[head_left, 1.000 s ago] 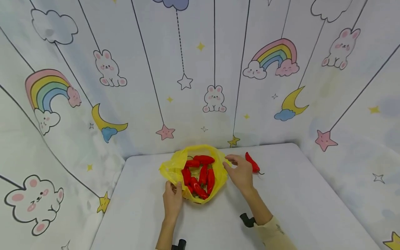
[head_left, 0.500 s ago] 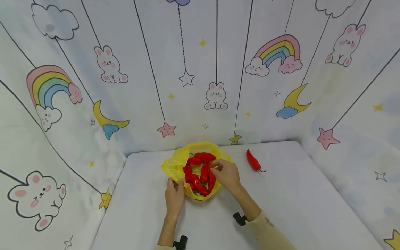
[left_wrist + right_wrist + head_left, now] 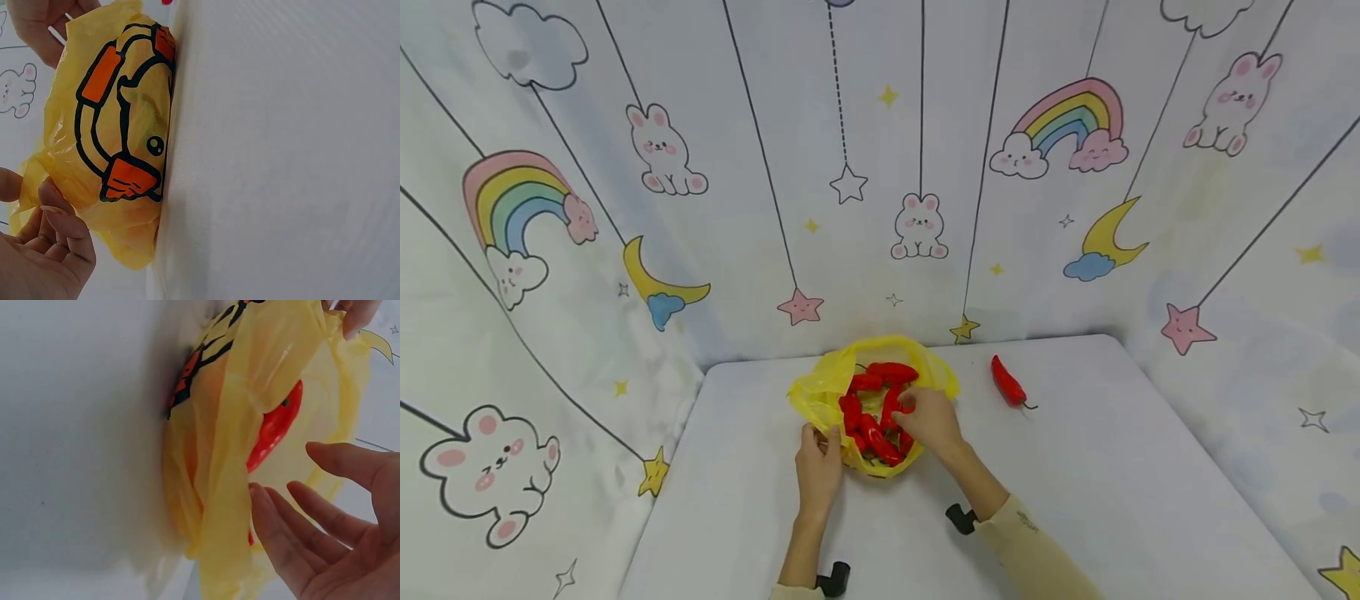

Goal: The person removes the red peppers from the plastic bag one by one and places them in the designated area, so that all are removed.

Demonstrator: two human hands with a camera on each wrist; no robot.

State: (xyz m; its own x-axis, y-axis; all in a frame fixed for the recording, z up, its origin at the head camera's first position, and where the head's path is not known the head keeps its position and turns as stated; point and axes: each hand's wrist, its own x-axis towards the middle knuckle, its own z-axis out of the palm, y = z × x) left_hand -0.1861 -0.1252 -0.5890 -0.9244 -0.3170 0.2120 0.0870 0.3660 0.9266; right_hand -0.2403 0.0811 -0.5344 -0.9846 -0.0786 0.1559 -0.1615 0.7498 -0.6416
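Observation:
A yellow plastic bag stands with its mouth spread and several red chili peppers inside. My left hand pinches the bag's near left rim between thumb and fingers, which the left wrist view shows close up, beside a black-and-orange cartoon print on the plastic. Over the right side of the mouth, my right hand reaches in above the peppers. In the right wrist view its thumb and fingers are apart with nothing between them, close to the bag's wall and a red pepper.
One loose red chili pepper lies on the white table, right of the bag. Behind the table hangs a white cloth printed with rabbits, rainbows and stars. Black camera mounts sit at both wrists.
My right hand has moved left, from beside the bag's right rim to over the peppers in its mouth. The left hand keeps its hold on the rim.

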